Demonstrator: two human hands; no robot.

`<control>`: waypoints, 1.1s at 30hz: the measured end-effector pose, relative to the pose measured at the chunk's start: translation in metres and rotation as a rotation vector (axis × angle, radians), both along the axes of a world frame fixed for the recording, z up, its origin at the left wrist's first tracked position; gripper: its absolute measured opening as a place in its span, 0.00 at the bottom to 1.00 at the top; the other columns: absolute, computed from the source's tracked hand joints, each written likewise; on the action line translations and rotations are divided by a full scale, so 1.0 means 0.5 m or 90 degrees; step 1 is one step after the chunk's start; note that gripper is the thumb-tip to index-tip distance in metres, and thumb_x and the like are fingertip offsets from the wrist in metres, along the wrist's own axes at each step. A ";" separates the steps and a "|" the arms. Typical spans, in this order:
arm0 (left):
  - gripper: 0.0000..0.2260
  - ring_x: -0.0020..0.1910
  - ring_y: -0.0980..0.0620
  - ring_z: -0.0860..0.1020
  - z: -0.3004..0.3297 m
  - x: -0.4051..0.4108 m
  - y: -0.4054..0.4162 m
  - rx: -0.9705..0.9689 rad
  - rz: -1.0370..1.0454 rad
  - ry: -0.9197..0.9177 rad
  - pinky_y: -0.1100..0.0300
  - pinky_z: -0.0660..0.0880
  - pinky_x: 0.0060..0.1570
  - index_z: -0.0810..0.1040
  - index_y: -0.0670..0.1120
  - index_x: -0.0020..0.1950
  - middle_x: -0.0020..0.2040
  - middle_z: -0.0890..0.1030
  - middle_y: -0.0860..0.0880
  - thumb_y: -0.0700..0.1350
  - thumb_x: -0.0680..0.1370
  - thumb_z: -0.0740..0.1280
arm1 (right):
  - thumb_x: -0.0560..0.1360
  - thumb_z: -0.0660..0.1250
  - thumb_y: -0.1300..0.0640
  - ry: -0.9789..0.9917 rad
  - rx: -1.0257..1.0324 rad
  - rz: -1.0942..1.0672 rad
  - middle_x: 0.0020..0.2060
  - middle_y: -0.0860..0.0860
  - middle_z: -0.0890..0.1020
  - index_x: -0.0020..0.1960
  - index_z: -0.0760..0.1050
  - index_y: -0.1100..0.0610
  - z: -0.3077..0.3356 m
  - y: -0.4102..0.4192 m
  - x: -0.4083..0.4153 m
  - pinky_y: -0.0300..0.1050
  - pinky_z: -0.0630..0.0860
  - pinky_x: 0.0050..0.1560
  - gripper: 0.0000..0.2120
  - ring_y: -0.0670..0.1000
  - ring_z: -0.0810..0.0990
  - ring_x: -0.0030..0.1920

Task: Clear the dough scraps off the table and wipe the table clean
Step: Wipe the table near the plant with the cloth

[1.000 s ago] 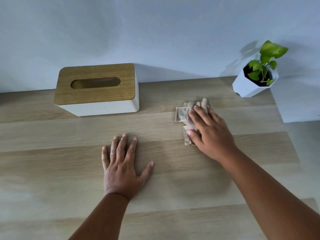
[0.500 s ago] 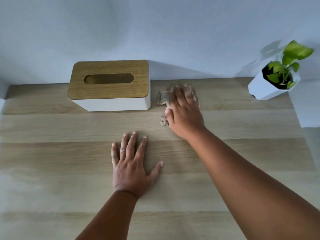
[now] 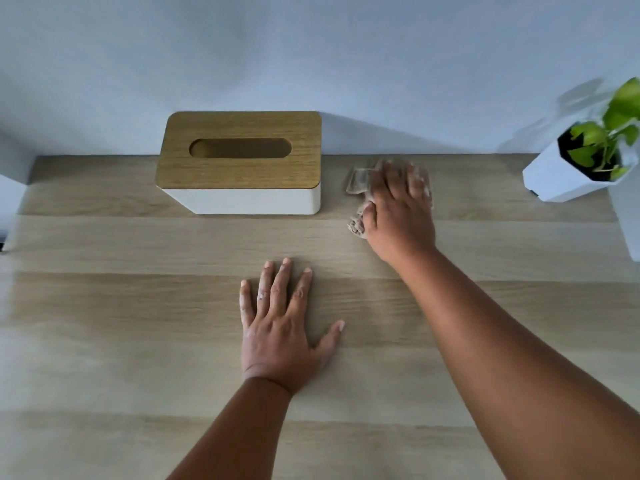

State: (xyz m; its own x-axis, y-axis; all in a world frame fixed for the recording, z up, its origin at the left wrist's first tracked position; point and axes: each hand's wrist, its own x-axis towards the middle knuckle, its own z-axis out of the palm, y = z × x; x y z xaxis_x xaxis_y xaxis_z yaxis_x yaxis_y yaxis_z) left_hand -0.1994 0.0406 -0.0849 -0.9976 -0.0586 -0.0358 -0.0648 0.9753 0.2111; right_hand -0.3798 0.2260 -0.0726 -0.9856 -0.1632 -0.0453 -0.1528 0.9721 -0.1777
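1. the right hand [image 3: 400, 216] lies flat with straight fingers pressing a crumpled tissue [image 3: 358, 183] onto the table [image 3: 138, 323] near its far edge, just right of the tissue box [image 3: 239, 164].
2. the left hand [image 3: 280, 327] rests palm down, fingers spread, nearer the middle.
3. a potted plant [image 3: 585, 161] stands at the far right.

Left hand [image 3: 277, 327]: palm down, flat on the worktop [image 3: 121, 323], fingers [image 3: 282, 282] straight and slightly spread, thumb out to the right. Forearm runs back toward the lower edge of view. Right hand [image 3: 398, 209]: arm extended forward, palm down, fingers reaching away, blurred; whether they are flat or curled cannot be told.
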 end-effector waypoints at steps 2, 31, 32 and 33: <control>0.41 0.84 0.46 0.50 -0.002 0.000 0.001 0.001 0.001 0.004 0.34 0.52 0.78 0.65 0.53 0.81 0.83 0.59 0.47 0.75 0.74 0.59 | 0.78 0.55 0.48 -0.001 -0.013 0.011 0.82 0.56 0.63 0.81 0.63 0.56 0.000 -0.033 -0.016 0.64 0.53 0.81 0.32 0.67 0.56 0.81; 0.42 0.84 0.48 0.47 0.012 0.001 0.005 0.008 0.000 -0.017 0.38 0.46 0.80 0.63 0.53 0.81 0.84 0.57 0.48 0.76 0.74 0.55 | 0.81 0.55 0.50 -0.020 -0.005 -0.228 0.84 0.59 0.54 0.84 0.53 0.58 0.001 0.242 0.119 0.63 0.45 0.83 0.33 0.69 0.49 0.82; 0.42 0.84 0.48 0.47 0.012 0.001 0.005 0.008 0.000 -0.015 0.38 0.46 0.80 0.63 0.53 0.81 0.84 0.57 0.48 0.76 0.74 0.55 | 0.81 0.56 0.50 -0.021 -0.015 -0.222 0.84 0.58 0.53 0.84 0.53 0.57 0.000 0.220 0.117 0.63 0.44 0.82 0.33 0.70 0.49 0.82; 0.42 0.84 0.48 0.47 0.012 0.002 0.005 0.007 0.000 -0.015 0.38 0.46 0.80 0.63 0.53 0.81 0.84 0.57 0.48 0.76 0.74 0.55 | 0.81 0.56 0.50 -0.020 -0.020 -0.193 0.84 0.58 0.53 0.84 0.53 0.57 0.000 0.203 0.120 0.63 0.44 0.83 0.34 0.69 0.48 0.82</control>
State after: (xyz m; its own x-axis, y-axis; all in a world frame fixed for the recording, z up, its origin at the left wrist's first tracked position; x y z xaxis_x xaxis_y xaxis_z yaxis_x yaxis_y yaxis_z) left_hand -0.1986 0.0433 -0.0787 -0.9966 -0.0577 -0.0595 -0.0695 0.9730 0.2203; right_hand -0.3200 0.3276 -0.0726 -0.9878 0.1358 -0.0756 0.1489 0.9665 -0.2090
